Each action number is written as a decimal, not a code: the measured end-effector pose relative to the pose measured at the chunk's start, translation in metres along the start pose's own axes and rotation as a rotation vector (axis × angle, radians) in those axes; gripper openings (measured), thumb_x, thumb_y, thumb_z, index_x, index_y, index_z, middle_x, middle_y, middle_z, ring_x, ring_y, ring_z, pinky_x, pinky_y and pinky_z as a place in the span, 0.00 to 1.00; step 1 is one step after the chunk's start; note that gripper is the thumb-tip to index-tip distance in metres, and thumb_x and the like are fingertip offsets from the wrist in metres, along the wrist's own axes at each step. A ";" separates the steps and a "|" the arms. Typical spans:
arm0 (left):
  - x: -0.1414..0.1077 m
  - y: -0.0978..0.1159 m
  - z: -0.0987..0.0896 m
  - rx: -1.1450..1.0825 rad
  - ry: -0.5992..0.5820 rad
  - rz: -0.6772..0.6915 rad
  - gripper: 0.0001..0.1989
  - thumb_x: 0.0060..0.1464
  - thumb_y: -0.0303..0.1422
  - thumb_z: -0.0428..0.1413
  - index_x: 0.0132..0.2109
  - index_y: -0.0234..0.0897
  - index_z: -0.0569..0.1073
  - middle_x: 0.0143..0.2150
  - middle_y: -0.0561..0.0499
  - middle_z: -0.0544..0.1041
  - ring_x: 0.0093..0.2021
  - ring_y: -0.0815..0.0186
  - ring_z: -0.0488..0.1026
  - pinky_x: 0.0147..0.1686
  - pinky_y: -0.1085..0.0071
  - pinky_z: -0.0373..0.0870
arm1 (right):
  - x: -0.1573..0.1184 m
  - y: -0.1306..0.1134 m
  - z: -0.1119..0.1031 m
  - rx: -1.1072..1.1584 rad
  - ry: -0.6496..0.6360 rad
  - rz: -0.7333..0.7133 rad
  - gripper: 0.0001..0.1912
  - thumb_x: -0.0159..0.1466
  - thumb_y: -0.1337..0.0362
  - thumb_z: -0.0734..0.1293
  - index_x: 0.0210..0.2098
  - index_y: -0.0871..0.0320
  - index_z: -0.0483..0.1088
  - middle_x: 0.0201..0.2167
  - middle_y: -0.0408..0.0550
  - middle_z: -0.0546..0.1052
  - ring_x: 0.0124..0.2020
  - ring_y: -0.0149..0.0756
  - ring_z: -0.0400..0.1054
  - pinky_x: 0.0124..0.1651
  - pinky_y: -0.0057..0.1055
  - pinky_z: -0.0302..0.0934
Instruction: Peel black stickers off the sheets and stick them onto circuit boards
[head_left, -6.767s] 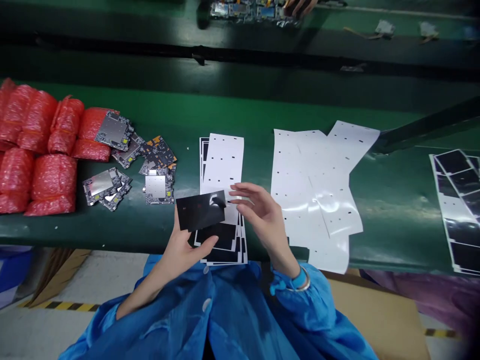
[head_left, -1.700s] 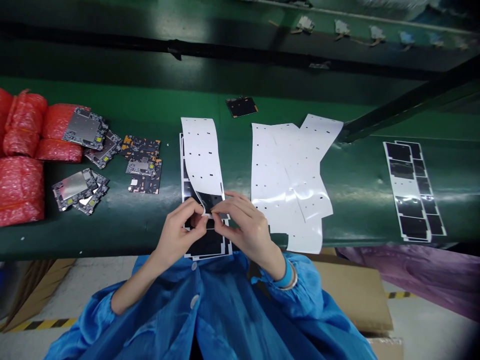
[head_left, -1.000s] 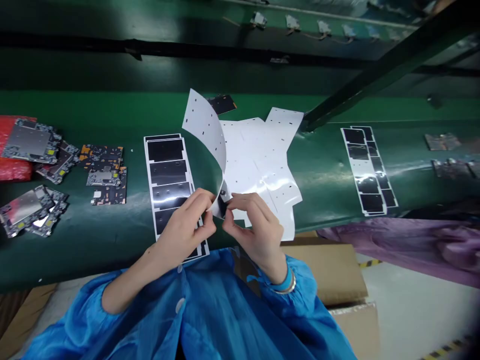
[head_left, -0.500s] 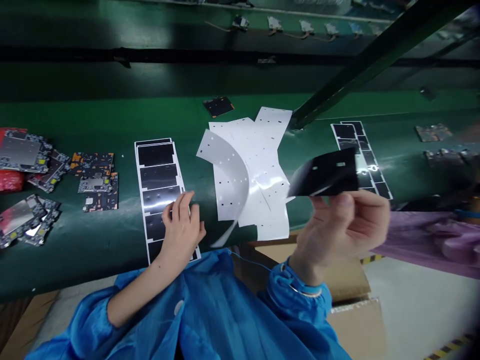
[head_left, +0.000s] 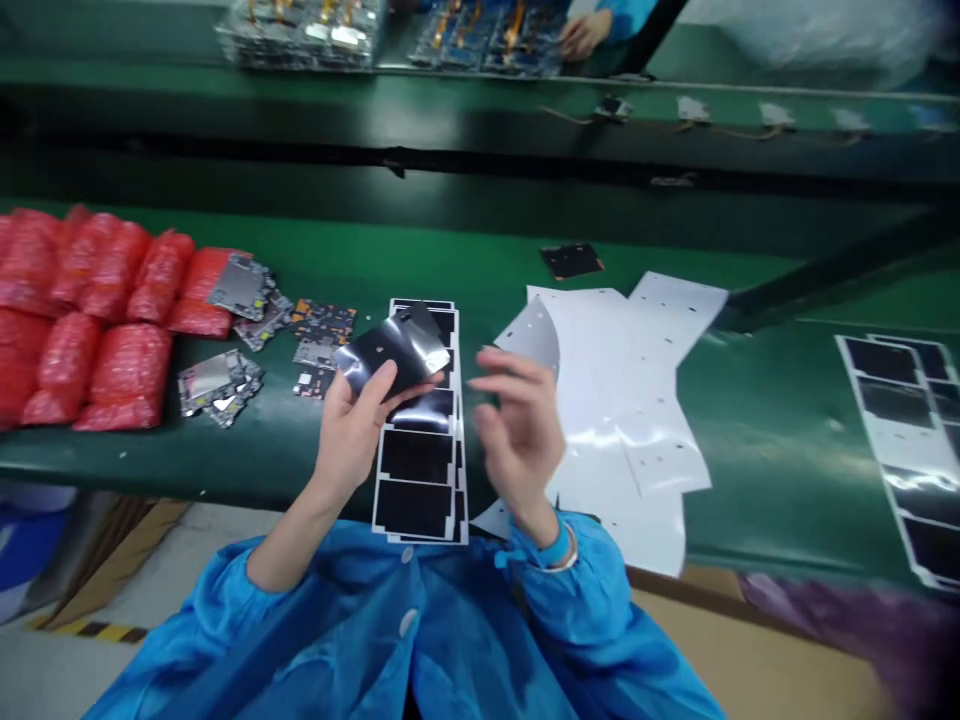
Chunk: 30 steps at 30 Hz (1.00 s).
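The left hand (head_left: 352, 430) grips a glossy black film sheet (head_left: 386, 357), with the thumb across its lower face and the fingers hidden behind it; glare washes out its upper corner. The right hand (head_left: 521, 430) is raised and open, its fingers spread and holding nothing that can be seen, and motion blur softens its outline. It hovers just right of a long white-edged backing strip (head_left: 420, 470) carrying a column of dark rectangular film pieces, which lies directly below the held sheet. The left hand and the sheet cover the strip's upper part, so its pieces there are hard to count. Right of the strip, overlapping white perforated liner sheets (head_left: 622, 400) lie crumpled and shiny on the green tabletop (head_left: 480, 260), with one curled piece (head_left: 531, 335) standing up near the right hand. Beyond those liners sits a small dark square board (head_left: 571, 260). Left of the strip are loose circuit boards with metal shields (head_left: 221, 378), and farther left lie red bubble-wrap bags (head_left: 112, 300). Another strip (head_left: 896, 400) is cut off by the right edge of the view. Past the strip, across a dark gap, a co-worker's hand (head_left: 581, 35) rests beside trays of boards (head_left: 487, 35), partly cut off at the top edge. Blue sleeves (head_left: 405, 620) fill the bottom of the view.
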<state>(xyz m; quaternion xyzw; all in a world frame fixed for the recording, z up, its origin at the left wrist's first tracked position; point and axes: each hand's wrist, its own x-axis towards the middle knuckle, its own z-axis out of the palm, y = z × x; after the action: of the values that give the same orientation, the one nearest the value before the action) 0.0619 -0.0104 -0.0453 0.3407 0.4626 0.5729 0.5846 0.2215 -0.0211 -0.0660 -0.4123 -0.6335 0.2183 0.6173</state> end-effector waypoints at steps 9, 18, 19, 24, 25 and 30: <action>-0.010 -0.005 -0.060 0.432 -0.148 -0.034 0.24 0.53 0.53 0.63 0.46 0.37 0.80 0.46 0.46 0.84 0.49 0.56 0.80 0.53 0.60 0.77 | 0.006 0.022 0.010 0.422 -0.312 0.724 0.13 0.58 0.52 0.77 0.33 0.54 0.76 0.30 0.43 0.78 0.34 0.33 0.75 0.42 0.34 0.74; 0.017 0.013 -0.072 0.595 -0.454 0.123 0.24 0.61 0.51 0.57 0.50 0.37 0.79 0.48 0.46 0.83 0.49 0.57 0.79 0.52 0.62 0.75 | 0.014 0.026 0.023 0.172 -0.229 0.513 0.15 0.60 0.51 0.73 0.37 0.52 0.70 0.32 0.42 0.75 0.33 0.33 0.73 0.36 0.32 0.72; 0.020 0.014 -0.072 0.620 -0.482 0.140 0.25 0.61 0.53 0.56 0.50 0.37 0.79 0.48 0.45 0.83 0.49 0.57 0.79 0.52 0.62 0.75 | 0.014 0.028 0.023 0.143 -0.237 0.484 0.15 0.60 0.50 0.73 0.36 0.53 0.70 0.30 0.41 0.75 0.31 0.33 0.73 0.35 0.32 0.71; 0.057 0.012 -0.071 1.201 -0.389 0.296 0.28 0.66 0.52 0.48 0.61 0.39 0.73 0.63 0.39 0.73 0.65 0.47 0.68 0.65 0.45 0.62 | 0.018 0.025 0.014 -0.054 -0.109 0.329 0.08 0.64 0.59 0.71 0.31 0.54 0.71 0.28 0.42 0.75 0.31 0.34 0.72 0.37 0.34 0.69; 0.067 0.010 -0.073 1.370 -0.267 0.305 0.28 0.67 0.50 0.48 0.64 0.37 0.71 0.67 0.36 0.69 0.69 0.43 0.62 0.66 0.40 0.56 | 0.020 0.023 0.010 -0.137 -0.071 0.245 0.06 0.64 0.62 0.71 0.32 0.54 0.72 0.29 0.43 0.76 0.32 0.35 0.72 0.39 0.34 0.69; 0.089 -0.002 -0.104 1.626 -0.325 0.336 0.25 0.67 0.44 0.50 0.63 0.33 0.69 0.72 0.35 0.61 0.75 0.43 0.51 0.71 0.37 0.39 | 0.024 0.012 -0.025 -0.542 0.026 -0.145 0.04 0.66 0.69 0.70 0.36 0.54 0.72 0.30 0.42 0.76 0.31 0.32 0.72 0.36 0.31 0.67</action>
<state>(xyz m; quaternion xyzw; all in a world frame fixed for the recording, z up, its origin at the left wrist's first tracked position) -0.0421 0.0634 -0.0960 0.7975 0.5844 0.0849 0.1238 0.2508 -0.0013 -0.0571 -0.5184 -0.6889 -0.0091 0.5066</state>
